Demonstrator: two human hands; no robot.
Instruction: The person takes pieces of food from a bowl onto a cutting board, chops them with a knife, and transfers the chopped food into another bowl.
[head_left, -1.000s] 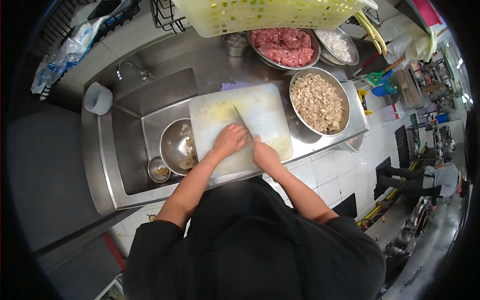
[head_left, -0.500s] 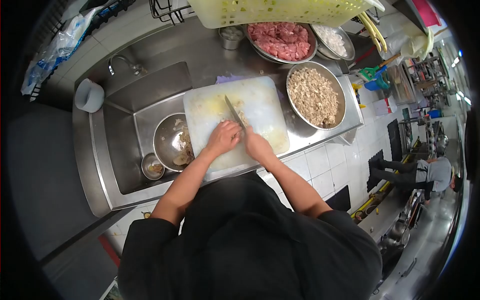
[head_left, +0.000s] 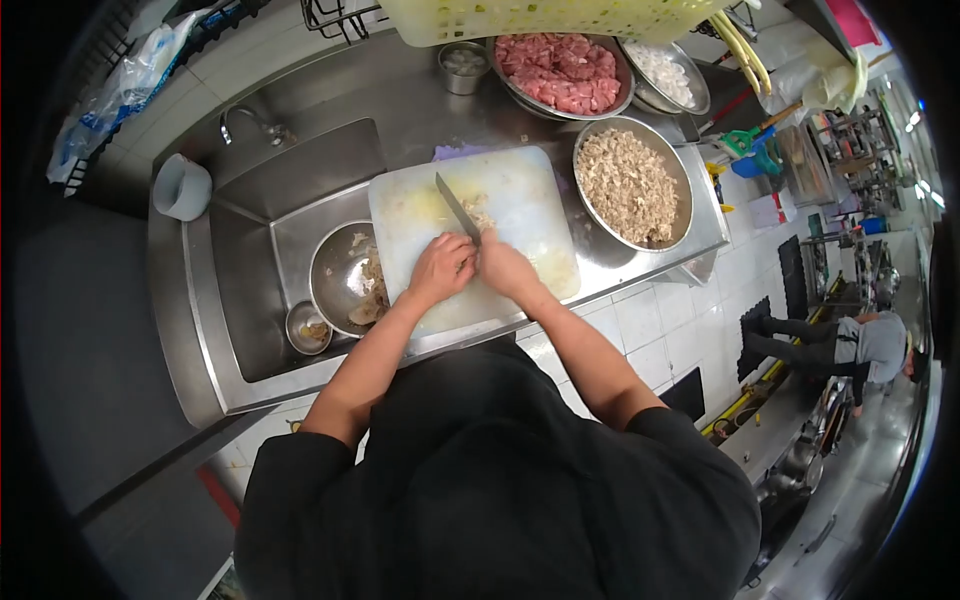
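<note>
My right hand (head_left: pixel 506 266) is closed round the handle of a knife (head_left: pixel 457 207), whose blade points up and left over a white cutting board (head_left: pixel 530 190). Beside the blade, my left hand (head_left: pixel 443 268) has its fingers curled down on the board, against something I cannot make out. Small pale brown chopped pieces (head_left: pixel 481 213) lie just right of the blade. To the right stands a steel bowl (head_left: pixel 690 205) full of chopped pale brown bits (head_left: pixel 627 180). On the left, another steel bowl (head_left: pixel 335 290) in the sink holds some brownish pieces (head_left: pixel 372 295).
A sink (head_left: pixel 245 280) with a faucet (head_left: pixel 255 125) lies left. Behind the board are a bowl of raw meat (head_left: pixel 560 72), a bowl of white pieces (head_left: pixel 662 75) and a small metal pot (head_left: pixel 463 72). A yellow basket (head_left: pixel 560 20) overhangs them. Another person (head_left: pixel 870 345) stands far right.
The knife and my right hand have shifted slightly left, with the blade tip further up and left. My left hand has moved a little up and left, staying beside the blade.
</note>
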